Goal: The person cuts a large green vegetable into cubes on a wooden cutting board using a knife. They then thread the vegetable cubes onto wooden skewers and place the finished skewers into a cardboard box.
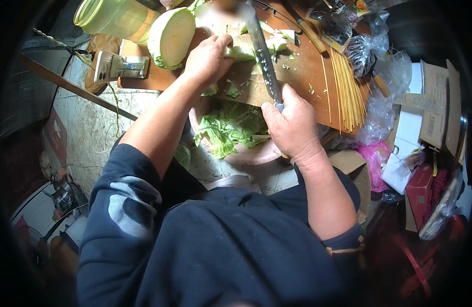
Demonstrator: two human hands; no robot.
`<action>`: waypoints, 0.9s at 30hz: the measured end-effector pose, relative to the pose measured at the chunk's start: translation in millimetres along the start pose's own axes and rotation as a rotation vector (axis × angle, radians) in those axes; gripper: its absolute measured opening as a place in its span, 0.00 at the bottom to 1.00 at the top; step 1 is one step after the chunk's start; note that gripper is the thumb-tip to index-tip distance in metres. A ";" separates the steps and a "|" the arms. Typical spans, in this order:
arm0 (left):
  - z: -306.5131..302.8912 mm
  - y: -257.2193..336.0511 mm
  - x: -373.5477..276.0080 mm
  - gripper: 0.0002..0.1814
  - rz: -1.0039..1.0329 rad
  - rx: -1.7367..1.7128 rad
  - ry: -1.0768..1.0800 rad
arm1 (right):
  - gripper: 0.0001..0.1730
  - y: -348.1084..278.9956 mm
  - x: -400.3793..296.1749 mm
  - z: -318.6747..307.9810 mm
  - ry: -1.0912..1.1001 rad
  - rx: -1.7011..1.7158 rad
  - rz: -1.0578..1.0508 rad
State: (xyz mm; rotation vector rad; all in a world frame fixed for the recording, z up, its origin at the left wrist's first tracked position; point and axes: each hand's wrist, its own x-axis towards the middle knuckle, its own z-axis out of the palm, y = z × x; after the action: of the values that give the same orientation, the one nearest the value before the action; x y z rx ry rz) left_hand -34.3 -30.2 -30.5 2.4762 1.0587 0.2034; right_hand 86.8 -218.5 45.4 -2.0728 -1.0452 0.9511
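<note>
My left hand [211, 57] grips the near end of a pale green cabbage piece [241, 51] on the wooden cutting board [251, 90]. In my right hand [293, 121] is the handle of a long knife [264, 61]. Its dark blade, flecked with cabbage bits, points away from me and crosses the board just right of the piece. Cut scraps lie around it. Below the board's near edge, a pinkish basin [255, 155] holds chopped cabbage leaves [230, 126]. A halved cabbage [172, 38] stands left of my left hand, its cut face showing.
A yellowish plastic jar [113, 19] and a white device [121, 67] sit at the left. To the right are a wooden-handled tool [312, 36], a bundle of thin yellow sticks [347, 92] and crumpled plastic bags [385, 88]. Cardboard boxes [435, 111] stand farther right.
</note>
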 end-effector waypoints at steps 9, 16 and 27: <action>18.6 -5.2 8.1 0.20 -0.047 -0.146 0.061 | 0.22 0.9 -4.2 5.3 -0.088 -0.210 0.066; 19.8 -1.8 6.4 0.17 -0.014 -0.158 0.075 | 0.25 -4.4 -2.2 6.0 -0.119 -0.248 0.078; 12.5 0.6 9.6 0.13 0.012 -0.108 0.049 | 0.19 -21.0 21.2 -11.6 -0.343 -0.349 0.228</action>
State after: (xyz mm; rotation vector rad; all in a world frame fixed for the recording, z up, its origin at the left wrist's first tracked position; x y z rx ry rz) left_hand -23.5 -27.9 -41.8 2.3921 1.0249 0.3182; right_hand 96.9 -192.6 61.2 -2.4083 -1.2372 1.3563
